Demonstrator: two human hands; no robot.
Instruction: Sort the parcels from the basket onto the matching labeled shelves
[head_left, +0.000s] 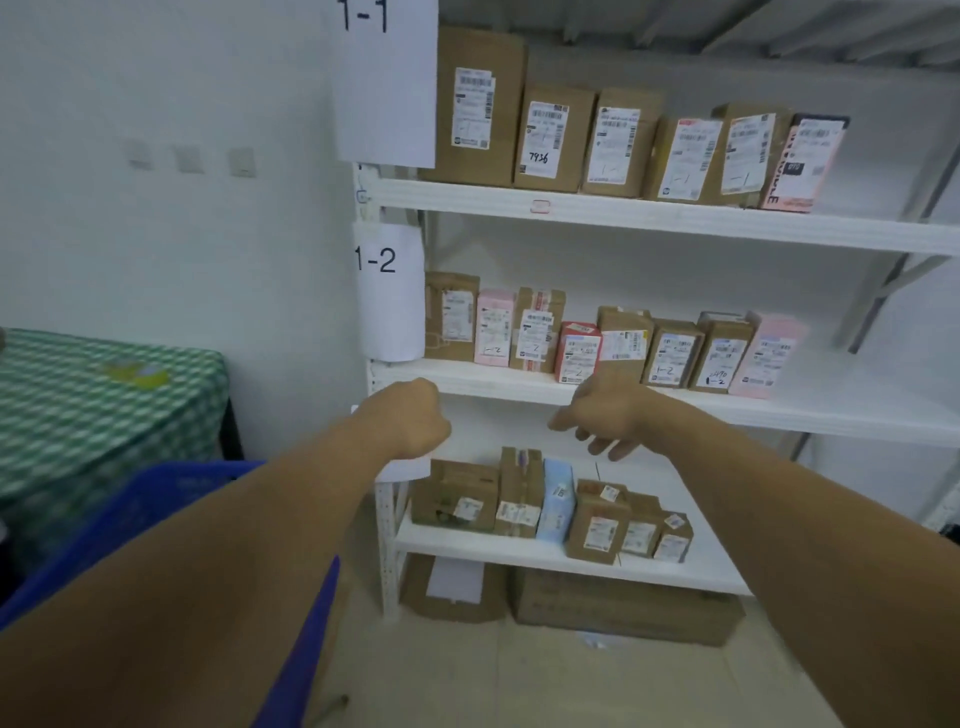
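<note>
The parcels (576, 353) stand in a row near the front edge of the middle shelf (498, 384). None is in your hands, and your arm hides the inside of the blue basket (156, 499). Your right hand (602, 415) hangs relaxed and empty. Your left hand (410, 415) is curled, and I cannot tell whether it holds anything. A careless reach could topple the leaning boxes at the right end. The parcels stand upright, long axis vertical, labels facing you.

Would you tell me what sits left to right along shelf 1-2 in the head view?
1-2 sign, plain brown box, small pink box, taped brown box, red box, wide brown box, brown box marked 1-2, last brown box, leaning pink box.
</note>
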